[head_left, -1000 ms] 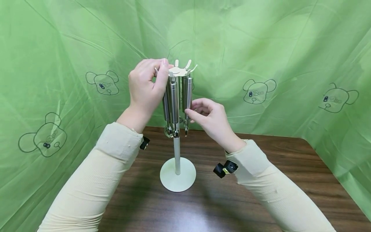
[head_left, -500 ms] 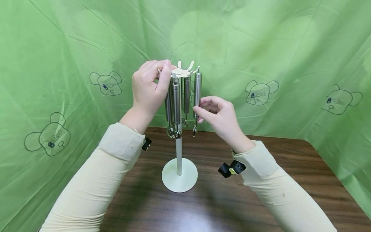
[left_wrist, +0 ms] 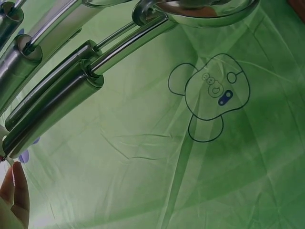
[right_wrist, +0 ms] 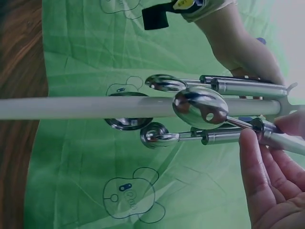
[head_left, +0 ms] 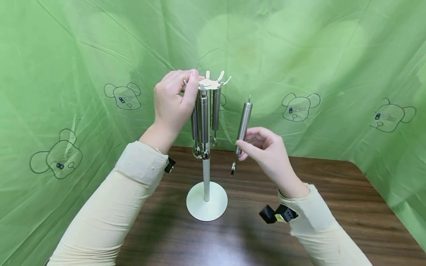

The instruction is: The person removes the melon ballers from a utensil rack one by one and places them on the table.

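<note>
My right hand (head_left: pixel 271 151) pinches the handle of a metal melon baller (head_left: pixel 244 120), held tilted with its bowl down, to the right of a white hanging rack (head_left: pixel 206 173). In the right wrist view the melon baller's rounded bowl (right_wrist: pixel 200 107) has a small hole. My left hand (head_left: pixel 174 94) grips the rack's top plate at its left side, thumb uppermost. Several similar metal scoops (head_left: pixel 204 120) hang from the rack by their handles, bowls down. In the left wrist view, fingertips (left_wrist: pixel 20 183) of my left hand lie by the handle ends.
The rack's round white base (head_left: pixel 207 212) stands on a brown wood-grain table (head_left: pixel 253 229). Green cloth (head_left: pixel 266 48) with bear drawings surrounds the table at the back and sides. Upturned white hooks (head_left: pixel 221 75) ring the rack's top.
My right hand has lifted the melon baller off its hook and carried it right and downward, tilting it. My left hand stays on the rack's top.
</note>
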Tool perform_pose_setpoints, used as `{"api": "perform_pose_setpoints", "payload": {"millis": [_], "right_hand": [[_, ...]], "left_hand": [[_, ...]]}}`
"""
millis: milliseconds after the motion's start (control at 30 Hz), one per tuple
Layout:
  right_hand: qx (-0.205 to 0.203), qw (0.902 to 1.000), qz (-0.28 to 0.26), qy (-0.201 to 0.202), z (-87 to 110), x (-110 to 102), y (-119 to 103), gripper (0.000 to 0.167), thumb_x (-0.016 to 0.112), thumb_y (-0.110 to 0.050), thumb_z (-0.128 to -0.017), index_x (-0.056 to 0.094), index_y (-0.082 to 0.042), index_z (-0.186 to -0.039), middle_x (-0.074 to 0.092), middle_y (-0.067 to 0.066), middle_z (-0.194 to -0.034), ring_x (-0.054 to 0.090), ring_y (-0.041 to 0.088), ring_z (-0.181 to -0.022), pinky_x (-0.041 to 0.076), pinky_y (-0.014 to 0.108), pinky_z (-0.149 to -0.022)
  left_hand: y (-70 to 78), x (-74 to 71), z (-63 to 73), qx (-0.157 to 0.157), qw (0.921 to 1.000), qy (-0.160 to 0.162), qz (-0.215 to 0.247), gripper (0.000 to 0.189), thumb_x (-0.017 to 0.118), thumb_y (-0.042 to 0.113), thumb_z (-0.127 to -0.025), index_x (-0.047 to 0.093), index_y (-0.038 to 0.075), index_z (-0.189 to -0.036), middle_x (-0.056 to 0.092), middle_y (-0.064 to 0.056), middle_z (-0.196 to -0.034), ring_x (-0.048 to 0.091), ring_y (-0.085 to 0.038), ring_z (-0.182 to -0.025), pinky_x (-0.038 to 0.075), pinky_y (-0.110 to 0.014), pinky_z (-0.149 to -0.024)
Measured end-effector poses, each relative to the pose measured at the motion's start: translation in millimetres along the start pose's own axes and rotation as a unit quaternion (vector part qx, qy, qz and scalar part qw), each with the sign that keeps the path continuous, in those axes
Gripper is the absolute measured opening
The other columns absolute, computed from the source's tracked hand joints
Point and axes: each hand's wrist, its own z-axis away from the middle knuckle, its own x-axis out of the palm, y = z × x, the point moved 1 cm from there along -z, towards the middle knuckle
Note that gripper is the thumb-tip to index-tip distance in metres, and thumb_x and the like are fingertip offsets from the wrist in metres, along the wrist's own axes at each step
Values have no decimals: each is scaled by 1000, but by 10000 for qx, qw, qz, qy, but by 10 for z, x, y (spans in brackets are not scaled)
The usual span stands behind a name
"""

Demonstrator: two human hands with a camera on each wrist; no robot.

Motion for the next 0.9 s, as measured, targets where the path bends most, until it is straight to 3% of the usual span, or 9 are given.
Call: {"api": "perform_pose_setpoints", "payload": {"millis": [367, 667, 900], "right_hand": [[305, 9986, -415, 119, 380, -25, 287, 17, 70, -1, -88, 63, 4, -102, 71, -1, -78, 68, 15, -59, 60, 36, -64], [713, 9949, -692, 159, 611, 35, 510, 24, 69, 1, -87, 58, 12, -105, 70, -4, -78, 67, 12, -58, 60, 36, -62], [997, 9914, -772, 349, 728, 40, 630, 24, 69, 1, -87, 58, 12, -106, 68, -3, -78, 67, 13, -56, 60, 37, -60]], "left_hand": [[-15, -16, 7, -15, 9999, -116, -100, 36, 48, 22, -99, 76, 0, -93, 75, -16, -88, 64, -27, -74, 45, -32, -68], [-11, -25, 20, -55, 10000, -40, -60, 35, 48, 21, -98, 76, 0, -90, 76, -15, -88, 65, -27, -74, 46, -33, -68], [-8, -38, 6, 130, 9998, -41, -130, 36, 47, 20, -98, 75, -1, -88, 76, -15, -88, 62, -27, -69, 44, -31, -65]]}}
